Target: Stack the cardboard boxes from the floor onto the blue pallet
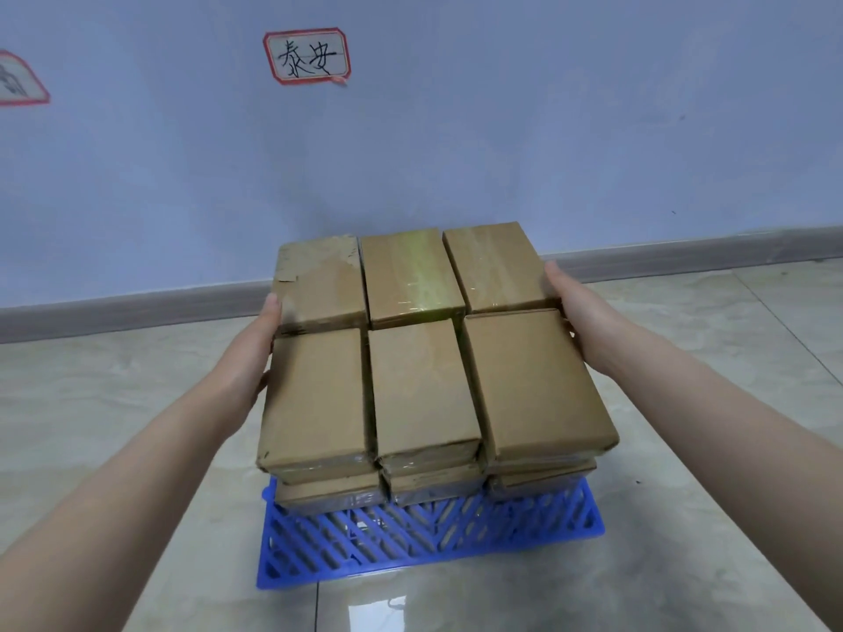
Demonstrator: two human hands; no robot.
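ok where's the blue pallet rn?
Head view, bottom centre: the blue pallet lies on the tiled floor under the cardboard boxes, its front strip bare, near the wall's baseboard.

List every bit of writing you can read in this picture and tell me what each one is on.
"泰安": handwritten in black on the red-bordered white label stuck to the wall, above the stack.
Second red-bordered label at the left edge of the wall: cut off and blurred, cannot be read.
Cardboard boxes: plain with clear tape, no print legible.
Blue pallet: no text visible.
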